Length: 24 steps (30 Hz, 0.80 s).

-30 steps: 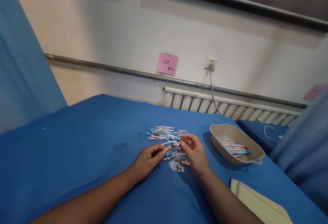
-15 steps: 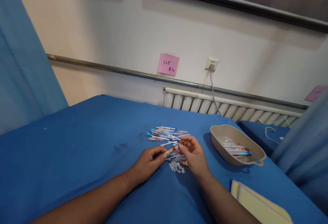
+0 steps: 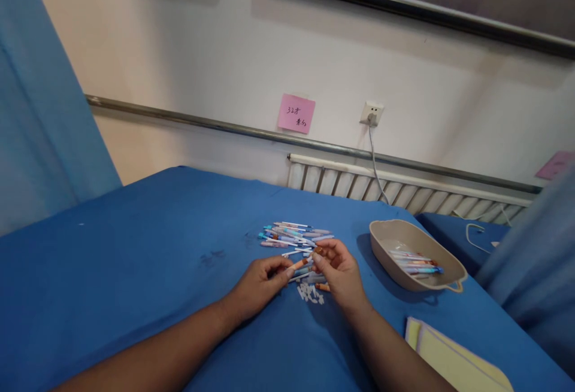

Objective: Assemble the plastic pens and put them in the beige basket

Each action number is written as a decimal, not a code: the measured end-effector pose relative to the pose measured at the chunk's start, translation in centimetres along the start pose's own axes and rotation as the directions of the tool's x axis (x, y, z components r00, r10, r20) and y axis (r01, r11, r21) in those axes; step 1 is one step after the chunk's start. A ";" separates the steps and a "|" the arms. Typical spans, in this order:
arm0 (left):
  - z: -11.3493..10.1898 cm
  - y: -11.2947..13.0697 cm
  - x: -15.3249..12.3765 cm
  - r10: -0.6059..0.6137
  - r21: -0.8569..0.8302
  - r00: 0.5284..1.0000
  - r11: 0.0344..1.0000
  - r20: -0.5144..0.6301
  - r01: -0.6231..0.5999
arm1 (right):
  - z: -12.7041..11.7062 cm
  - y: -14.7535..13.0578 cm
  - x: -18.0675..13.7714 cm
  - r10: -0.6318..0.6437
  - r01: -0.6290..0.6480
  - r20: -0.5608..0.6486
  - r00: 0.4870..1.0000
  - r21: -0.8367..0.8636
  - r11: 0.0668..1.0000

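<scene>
Blue sheet (image 3: 157,248): loose pens (image 3: 287,233) seemingly left, those in basin (image 3: 390,265) seemingly done; left hand (image 3: 259,283) and right hand (image 3: 342,273) fingers pinch orange pen (image 3: 299,264).

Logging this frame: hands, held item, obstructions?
Left fingers hold slim orange plastic pen barrel; right fingers, brown plastic top. Slim multicoloured plastic pens beyond. Nothing visibly blocking.
</scene>
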State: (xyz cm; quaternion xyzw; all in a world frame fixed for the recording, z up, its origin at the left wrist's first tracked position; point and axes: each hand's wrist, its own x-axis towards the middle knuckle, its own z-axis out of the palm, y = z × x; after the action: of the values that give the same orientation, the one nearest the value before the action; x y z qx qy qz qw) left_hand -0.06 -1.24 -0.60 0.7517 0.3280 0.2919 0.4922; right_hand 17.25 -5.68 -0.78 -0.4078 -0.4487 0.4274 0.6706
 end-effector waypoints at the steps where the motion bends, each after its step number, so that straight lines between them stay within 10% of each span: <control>1: 0.0 0.0 0.0 -0.001 -0.002 1.000 1.000 -0.002 0.001 | 0.0 0.0 0.0 -0.007 0.007 -0.001 1.000 0.000 1.000; 11: 0.0 0.0 -0.2 0.029 -0.009 1.000 1.000 -0.001 -0.029 | 0.0 0.4 0.0 0.018 -0.019 0.018 1.000 0.041 0.999; 18: 0.1 0.1 -0.3 -0.055 -0.060 0.998 0.997 0.029 0.057 | 0.2 0.3 -0.8 -0.116 0.120 0.031 0.993 -0.222 0.968; 24: 0.3 0.1 -0.1 -0.124 -0.153 0.992 0.980 0.036 0.128 | 0.0 0.2 -0.8 0.015 -0.023 -0.042 0.999 -0.196 0.980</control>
State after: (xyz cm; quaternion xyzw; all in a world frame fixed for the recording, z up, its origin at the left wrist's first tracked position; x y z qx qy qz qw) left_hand 0.08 -1.55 -0.61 0.6928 0.3445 0.2748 0.5709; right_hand 17.05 -6.35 -1.12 -0.4849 -0.4711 0.3792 0.6318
